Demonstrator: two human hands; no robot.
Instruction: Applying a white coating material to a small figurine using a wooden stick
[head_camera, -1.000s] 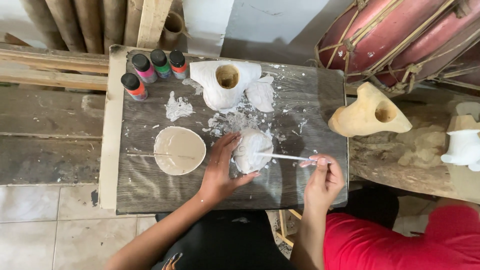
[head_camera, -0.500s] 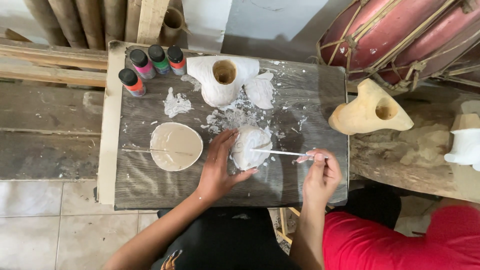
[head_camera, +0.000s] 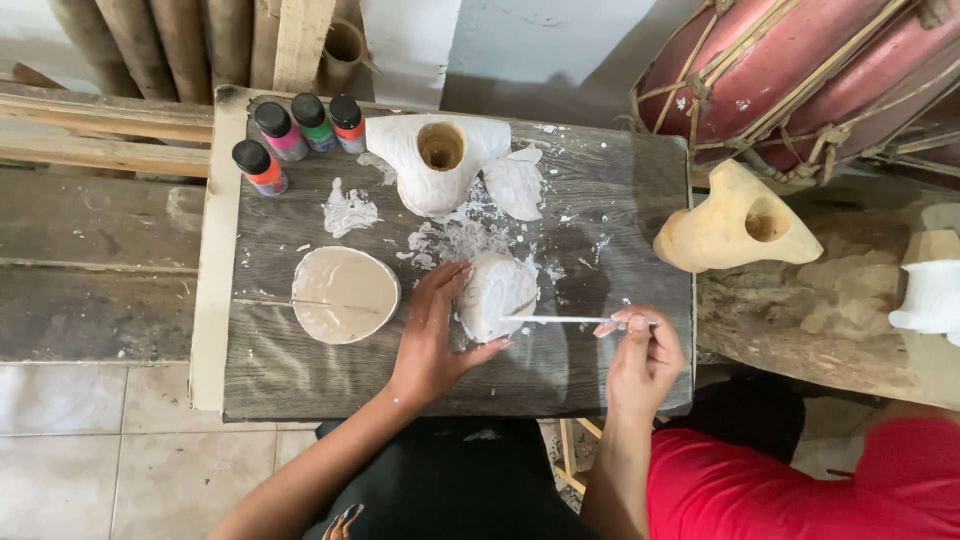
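White-coated carved piece (head_camera: 495, 292) sits mid-board, gripped by the left hand (head_camera: 432, 335). Right hand (head_camera: 643, 352) pinches a thin brush (head_camera: 560, 320), its tip touching the piece. A paint bowl (head_camera: 343, 293) lies just left; four paint bottles (head_camera: 298, 135) stand behind.

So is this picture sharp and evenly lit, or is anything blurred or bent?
Head view: soft, even daylight with no hard glare; only faint shadows lie under the left hand and the white carved piece. The centre is sharp, down to the thin brush in the right hand. The wooden board has bowed edges, which suggests wide-lens distortion.
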